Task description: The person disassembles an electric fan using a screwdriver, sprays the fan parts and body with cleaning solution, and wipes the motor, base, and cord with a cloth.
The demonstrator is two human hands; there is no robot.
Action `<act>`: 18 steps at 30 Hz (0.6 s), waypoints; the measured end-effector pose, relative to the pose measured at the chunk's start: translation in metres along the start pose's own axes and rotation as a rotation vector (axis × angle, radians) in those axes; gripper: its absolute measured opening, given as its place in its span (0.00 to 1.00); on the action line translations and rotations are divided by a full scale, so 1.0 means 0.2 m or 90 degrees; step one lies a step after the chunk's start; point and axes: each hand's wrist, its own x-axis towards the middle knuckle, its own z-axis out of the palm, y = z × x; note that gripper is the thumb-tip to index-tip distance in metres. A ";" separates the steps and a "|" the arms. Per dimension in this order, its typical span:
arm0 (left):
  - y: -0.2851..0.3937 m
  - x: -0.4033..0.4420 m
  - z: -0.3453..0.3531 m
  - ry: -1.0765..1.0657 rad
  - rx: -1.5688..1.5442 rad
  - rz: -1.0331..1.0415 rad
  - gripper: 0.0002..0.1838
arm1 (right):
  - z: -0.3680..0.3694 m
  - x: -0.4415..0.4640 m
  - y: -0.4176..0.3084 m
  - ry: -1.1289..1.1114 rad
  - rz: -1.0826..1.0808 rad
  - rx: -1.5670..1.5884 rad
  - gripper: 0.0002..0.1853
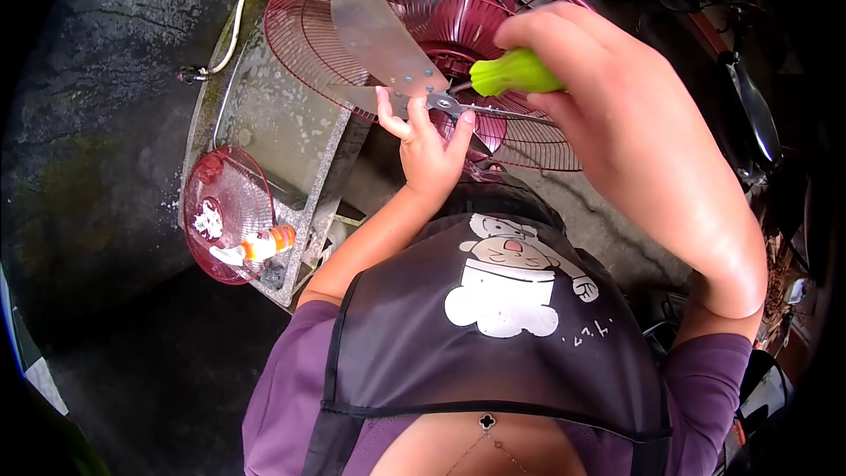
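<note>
One green-handled screwdriver point(515, 73): grips tightly with right hand point(612, 88); with left hand point(429, 154), pinches metal fan blades point(377, 31) at centre. At left: orange-white bottle point(262, 245) on red guard point(238, 198).

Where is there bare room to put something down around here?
The basin looks bare, though wet, between the white hose, the small red grille and the big fan. It's crowded inside the fan: the left hand grips the metal blades, the right hand the green screwdriver. A spray bottle crowds the grille.
</note>
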 end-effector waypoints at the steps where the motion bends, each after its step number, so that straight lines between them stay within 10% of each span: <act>1: 0.00 0.00 0.00 0.000 0.002 0.009 0.36 | 0.00 0.01 -0.02 0.001 -0.008 0.013 0.16; 8: 0.02 0.01 -0.01 -0.008 0.042 0.014 0.38 | -0.06 0.14 -0.09 -0.249 0.114 -0.265 0.12; 18: 0.05 0.03 -0.02 0.051 0.023 -0.009 0.39 | -0.05 0.19 0.02 -0.271 -0.213 -0.209 0.09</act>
